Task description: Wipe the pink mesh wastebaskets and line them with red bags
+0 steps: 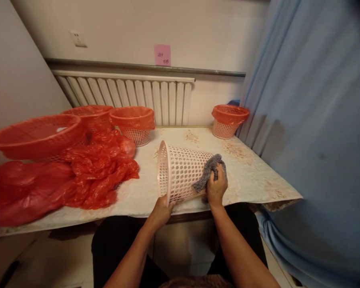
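Note:
A pale pink perforated basket [180, 170] lies on its side on the table [252, 176], its open rim facing left. My left hand [163, 209] grips the lower edge of that rim at the table's front edge. My right hand [216, 187] is closed on a grey cloth [208, 170] and presses it against the basket's outer wall near its base.
A heap of red plastic bags [87, 176] covers the table's left part. Bag-lined baskets stand behind: a wide one [33, 136], another [91, 114], one at mid-back [133, 124], one at back right [228, 120]. A radiator [132, 96] lines the wall. A blue curtain [312, 140] hangs on the right.

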### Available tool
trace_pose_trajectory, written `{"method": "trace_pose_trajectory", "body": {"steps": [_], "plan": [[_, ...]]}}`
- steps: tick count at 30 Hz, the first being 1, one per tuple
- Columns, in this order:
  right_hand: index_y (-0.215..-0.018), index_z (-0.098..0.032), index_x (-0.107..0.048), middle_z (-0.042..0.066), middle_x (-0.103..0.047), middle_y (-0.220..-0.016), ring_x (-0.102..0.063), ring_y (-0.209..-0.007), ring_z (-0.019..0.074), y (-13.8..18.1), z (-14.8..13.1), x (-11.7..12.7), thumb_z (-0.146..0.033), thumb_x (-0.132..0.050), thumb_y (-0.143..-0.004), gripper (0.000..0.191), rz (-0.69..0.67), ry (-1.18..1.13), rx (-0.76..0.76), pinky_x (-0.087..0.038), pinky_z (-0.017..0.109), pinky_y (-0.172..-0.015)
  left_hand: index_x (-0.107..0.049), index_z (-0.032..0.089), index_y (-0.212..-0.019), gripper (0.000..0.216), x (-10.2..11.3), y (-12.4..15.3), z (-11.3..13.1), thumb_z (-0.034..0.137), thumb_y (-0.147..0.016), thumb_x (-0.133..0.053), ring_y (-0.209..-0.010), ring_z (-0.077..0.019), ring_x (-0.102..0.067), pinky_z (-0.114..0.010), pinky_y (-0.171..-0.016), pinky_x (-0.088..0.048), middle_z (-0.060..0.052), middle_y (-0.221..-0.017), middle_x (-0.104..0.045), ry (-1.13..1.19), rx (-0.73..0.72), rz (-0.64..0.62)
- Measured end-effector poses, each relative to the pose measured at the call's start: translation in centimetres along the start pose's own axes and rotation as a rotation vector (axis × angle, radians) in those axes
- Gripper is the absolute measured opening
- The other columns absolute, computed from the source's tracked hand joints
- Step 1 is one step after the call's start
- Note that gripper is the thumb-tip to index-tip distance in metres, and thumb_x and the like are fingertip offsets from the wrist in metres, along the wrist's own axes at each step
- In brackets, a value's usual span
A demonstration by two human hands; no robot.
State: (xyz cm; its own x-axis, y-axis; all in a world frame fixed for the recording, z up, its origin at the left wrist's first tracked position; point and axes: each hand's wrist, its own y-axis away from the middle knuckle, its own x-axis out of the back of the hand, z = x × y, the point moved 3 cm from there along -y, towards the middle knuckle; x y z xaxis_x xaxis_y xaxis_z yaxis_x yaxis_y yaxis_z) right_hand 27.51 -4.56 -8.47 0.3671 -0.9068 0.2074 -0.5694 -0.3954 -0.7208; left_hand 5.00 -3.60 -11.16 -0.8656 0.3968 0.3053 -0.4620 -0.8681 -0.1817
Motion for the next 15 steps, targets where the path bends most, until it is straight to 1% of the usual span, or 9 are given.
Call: {"method": "trace_pose_trajectory", "body": {"steps": [4, 7, 10, 12, 15], "plan": [[-0.109, -0.014, -0.058, 0.015, -0.055, -0.129, -0.044, -0.128, 0.0222, 2.3, -3.6, -0.5, -0.016, -0.038, -0.087, 0.030, -0.116, -0.137, 0.107, -0.036, 0.049, -0.106, -0.069, 0.015, -0.102, 0.031, -0.4, -0.1, 0.4, 0.019, -0.078, -0.051, -0.103, -0.0248, -0.061, -0.042, -0.100, -0.041, -0.006, -0.106, -0.071, -0.015, -0.026, -0.004], [-0.103, -0.016, -0.059, 0.013, -0.058, -0.126, -0.043, -0.129, 0.0205, 2.8, -7.2, -0.7, -0.011, -0.037, -0.084, 0.030, -0.221, -0.233, 0.213, -0.036, 0.049, -0.108, -0.070, 0.016, -0.101, 0.030, -0.8, 0.0, 0.9, 0.019, -0.078, -0.051, -0.099, -0.0240, -0.061, -0.042, -0.097, -0.044, -0.005, -0.102, -0.071, 0.033, -0.061, -0.015], [-0.101, -0.017, -0.060, 0.011, -0.058, -0.127, -0.043, -0.129, 0.0186, 2.3, -10.7, -1.2, -0.008, -0.037, -0.082, 0.031, -0.368, -0.294, 0.353, -0.035, 0.046, -0.109, -0.071, 0.017, -0.096, 0.025, -1.1, 0.3, 1.3, 0.022, -0.078, -0.055, -0.094, -0.0247, -0.062, -0.042, -0.094, -0.046, -0.005, -0.095, -0.073, 0.061, -0.074, -0.047], [-0.101, -0.017, -0.060, 0.010, -0.058, -0.127, -0.045, -0.128, 0.0177, 1.3, -12.3, -1.7, -0.008, -0.038, -0.082, 0.031, -0.454, -0.309, 0.421, -0.037, 0.042, -0.109, -0.072, 0.018, -0.094, 0.023, -1.1, 0.5, 1.0, 0.026, -0.079, -0.057, -0.094, -0.0256, -0.062, -0.044, -0.095, -0.045, -0.005, -0.093, -0.073, 0.062, -0.062, -0.051], [-0.102, -0.017, -0.062, 0.010, -0.061, -0.123, -0.051, -0.122, 0.0171, -0.8, -13.0, -2.8, -0.011, -0.040, -0.084, 0.029, -0.489, -0.281, 0.412, -0.040, 0.036, -0.106, -0.072, 0.018, -0.094, 0.023, -0.9, 0.9, -0.5, 0.028, -0.078, -0.057, -0.099, -0.0263, -0.062, -0.044, -0.101, -0.040, -0.006, -0.093, -0.073, 0.065, -0.014, 0.015]]}}
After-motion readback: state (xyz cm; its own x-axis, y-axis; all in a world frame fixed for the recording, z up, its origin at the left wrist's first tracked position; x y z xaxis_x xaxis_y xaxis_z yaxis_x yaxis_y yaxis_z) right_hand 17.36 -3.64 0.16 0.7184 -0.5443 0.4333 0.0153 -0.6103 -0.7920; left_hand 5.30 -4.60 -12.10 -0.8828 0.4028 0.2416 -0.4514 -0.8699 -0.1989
